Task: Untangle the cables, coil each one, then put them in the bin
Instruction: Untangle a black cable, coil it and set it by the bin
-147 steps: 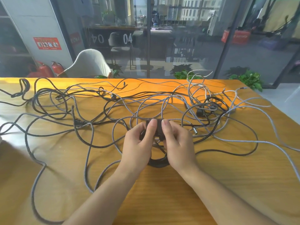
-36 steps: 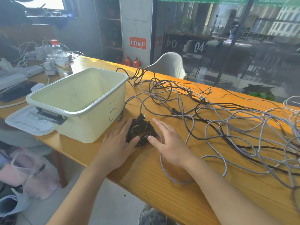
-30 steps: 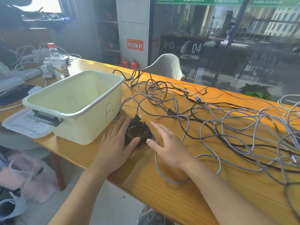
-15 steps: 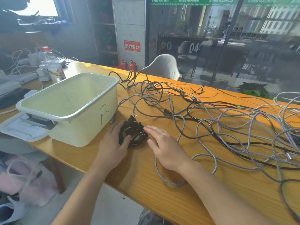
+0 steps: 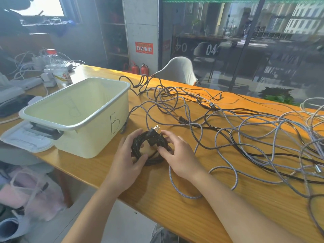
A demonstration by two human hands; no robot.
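Note:
A coiled black cable (image 5: 149, 141) with a two-pin plug sticking up sits just right of the pale green bin (image 5: 98, 123). My left hand (image 5: 128, 155) grips the coil's left side, thumb under it. My right hand (image 5: 178, 155) holds the right side with curled fingers. The coil looks lifted a little off the orange table (image 5: 192, 199). A tangle of grey braided and black cables (image 5: 245, 134) spreads over the table to the right. The bin is open and I see nothing inside it.
The bin's lid (image 5: 24, 137) lies at its left. A water bottle (image 5: 59, 71) and white chargers with cords stand behind it. A grey chair (image 5: 178, 71) is at the table's far side. The table's near edge runs just below my wrists.
Both hands went from resting flat beside the black coil to curling round it and raising it slightly. My view has drifted a little to the right.

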